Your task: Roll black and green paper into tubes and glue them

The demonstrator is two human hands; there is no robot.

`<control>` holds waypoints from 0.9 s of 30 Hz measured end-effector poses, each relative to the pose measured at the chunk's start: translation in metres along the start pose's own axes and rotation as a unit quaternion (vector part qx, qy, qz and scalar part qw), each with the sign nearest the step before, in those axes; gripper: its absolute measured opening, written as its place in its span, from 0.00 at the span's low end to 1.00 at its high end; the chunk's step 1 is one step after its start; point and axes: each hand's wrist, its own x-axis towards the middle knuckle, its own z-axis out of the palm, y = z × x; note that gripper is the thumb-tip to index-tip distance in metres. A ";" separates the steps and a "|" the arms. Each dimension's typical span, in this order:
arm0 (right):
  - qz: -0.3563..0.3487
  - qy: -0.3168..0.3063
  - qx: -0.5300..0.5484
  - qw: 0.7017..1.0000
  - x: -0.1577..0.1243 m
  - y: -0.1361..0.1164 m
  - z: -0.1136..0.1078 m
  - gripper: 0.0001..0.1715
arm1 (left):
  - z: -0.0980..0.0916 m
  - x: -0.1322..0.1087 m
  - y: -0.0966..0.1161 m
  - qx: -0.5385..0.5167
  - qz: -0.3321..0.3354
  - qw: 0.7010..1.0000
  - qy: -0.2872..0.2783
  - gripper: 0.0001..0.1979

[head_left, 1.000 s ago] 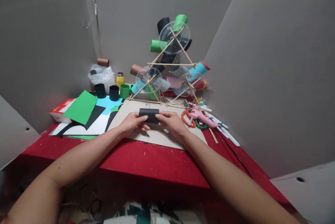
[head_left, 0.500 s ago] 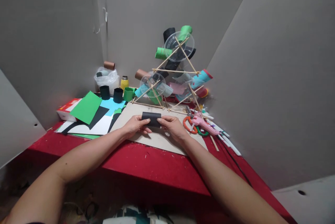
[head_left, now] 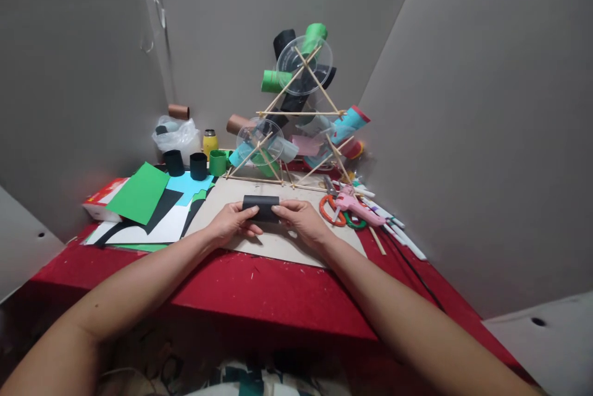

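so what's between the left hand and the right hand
A black paper piece, as the head view shows: the left hand holds one end and the right hand the other.

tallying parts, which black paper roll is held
The horizontal black paper roll pinched between left hand and right hand; no hand touches the others, like the two short upright black paper cylinders at back left.

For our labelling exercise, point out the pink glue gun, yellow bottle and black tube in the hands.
Pink glue gun (head_left: 354, 205), head view: its body.
Yellow bottle (head_left: 210, 144), head view: its side.
Black tube (head_left: 264, 205), head view: middle of its near side.
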 end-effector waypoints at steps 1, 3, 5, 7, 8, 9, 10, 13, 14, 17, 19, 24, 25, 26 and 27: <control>0.003 0.000 0.003 1.000 0.000 0.000 -0.001 0.19 | 0.000 0.000 0.000 -0.004 -0.001 1.000 -0.001 0.13; 0.009 0.000 0.009 1.000 0.000 0.001 -0.002 0.19 | 0.001 0.001 0.000 -0.009 -0.005 1.000 -0.002 0.13; 0.015 -0.002 0.015 1.000 0.000 0.001 -0.003 0.19 | 0.002 0.000 0.001 -0.012 -0.007 1.000 -0.001 0.11; 0.021 -0.005 0.020 1.000 0.000 0.000 -0.003 0.19 | 0.003 -0.001 0.002 -0.013 -0.006 1.000 0.002 0.11; 0.025 -0.006 0.023 0.999 0.000 0.000 -0.003 0.19 | 0.004 -0.002 0.002 -0.013 -0.005 1.000 0.003 0.10; 0.028 -0.007 0.027 0.999 -0.001 0.000 -0.003 0.19 | 0.004 -0.002 0.002 -0.012 -0.003 1.000 0.005 0.10; 0.031 -0.009 0.030 0.999 -0.001 0.000 -0.003 0.19 | 0.005 -0.002 0.003 -0.012 -0.002 1.000 0.006 0.10; 0.037 -0.011 0.037 0.999 -0.002 -0.001 -0.002 0.20 | 0.005 -0.003 0.002 -0.010 0.001 1.000 0.010 0.09; 0.039 -0.012 0.038 0.998 -0.002 -0.001 -0.002 0.21 | 0.005 -0.003 0.002 -0.009 0.001 1.000 0.011 0.08; 0.045 -0.009 0.037 0.998 -0.002 -0.001 -0.002 0.20 | 0.005 -0.002 0.002 -0.008 0.000 1.000 0.012 0.08; 0.047 -0.006 0.034 0.998 -0.002 -0.002 -0.002 0.19 | 0.006 -0.002 0.002 -0.008 -0.003 1.000 0.011 0.08; 0.044 -0.005 0.023 0.999 -0.002 -0.003 -0.003 0.19 | 0.007 -0.003 0.004 -0.012 -0.003 1.000 0.011 0.09; 0.042 -0.004 0.021 0.999 -0.002 -0.003 -0.003 0.18 | 0.007 -0.003 0.004 -0.013 -0.002 1.000 0.011 0.10; 0.040 -0.003 0.019 0.999 -0.002 -0.003 -0.003 0.18 | 0.008 -0.003 0.004 -0.013 -0.001 1.000 0.010 0.10; 0.039 -0.003 0.017 0.999 -0.002 -0.004 -0.003 0.18 | 0.008 -0.003 0.004 -0.014 -0.001 1.000 0.009 0.10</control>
